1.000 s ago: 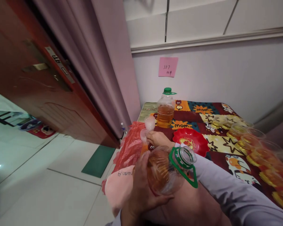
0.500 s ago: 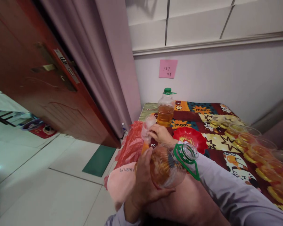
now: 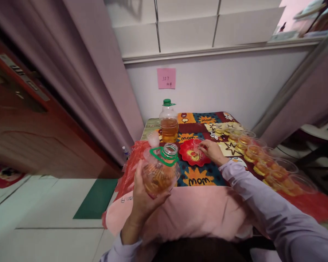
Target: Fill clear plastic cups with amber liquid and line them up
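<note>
Curved left grip [image 3: 145,199], pinched right grip [image 3: 213,151]

That head-worn camera over there peers forward and down, close above the bench [image 3: 190,127], facing the far wall [image 3: 215,85].

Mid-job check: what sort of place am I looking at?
Likely a room in a home, judging by the wooden door, the purple curtain beside it and the cartoon-patterned tablecloth.
</note>
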Demonstrator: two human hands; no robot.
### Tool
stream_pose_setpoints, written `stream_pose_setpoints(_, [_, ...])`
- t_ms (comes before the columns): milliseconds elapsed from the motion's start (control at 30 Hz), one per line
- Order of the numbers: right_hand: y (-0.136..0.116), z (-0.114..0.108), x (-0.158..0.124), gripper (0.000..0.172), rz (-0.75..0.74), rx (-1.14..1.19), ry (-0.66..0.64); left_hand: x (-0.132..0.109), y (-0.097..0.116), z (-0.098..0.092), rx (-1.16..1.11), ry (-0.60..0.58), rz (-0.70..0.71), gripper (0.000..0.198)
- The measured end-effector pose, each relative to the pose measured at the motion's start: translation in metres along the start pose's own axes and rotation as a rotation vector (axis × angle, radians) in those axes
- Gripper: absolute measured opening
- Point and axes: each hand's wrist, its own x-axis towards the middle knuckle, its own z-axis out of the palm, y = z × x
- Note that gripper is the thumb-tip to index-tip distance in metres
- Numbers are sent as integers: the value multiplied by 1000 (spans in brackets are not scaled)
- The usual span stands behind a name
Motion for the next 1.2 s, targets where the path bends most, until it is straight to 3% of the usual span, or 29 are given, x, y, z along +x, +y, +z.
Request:
stream_pose_setpoints(233, [-2,16,-13,8,-22,25,-32,8,3,2,19,8,-34,142])
stream_pose_setpoints(367, [4,2,-24,35,-28,87,81,10,2,0,51,-3,-32,143])
stream_pose_setpoints(500, [26,-7,-33,43,297,70,239,10,0,-1,47,-30,-43,142])
stream_pose_setpoints(567, [37,0,-35,42,460,31,193,10,0,0,35,-13,-51,141])
stream_pose_setpoints(667, [44,18,-38,32,540,29,120,11,0,2,52,7,-63,142])
stream_pose_setpoints(800, [43,36,-42,22,528,49,94,15,4,3,77,4,-98,143])
stream_pose_setpoints(900, [43,33,-46,25,509,55,89,17,6,3,88,-1,-108,144])
stream_pose_setpoints(1033, [42,18,-45,52,454,62,129,19,9,3,102,41,-100,142])
stream_pose_setpoints(1200, [23,13,-25,84,71,252,87,20,9,4,119,49,-52,140])
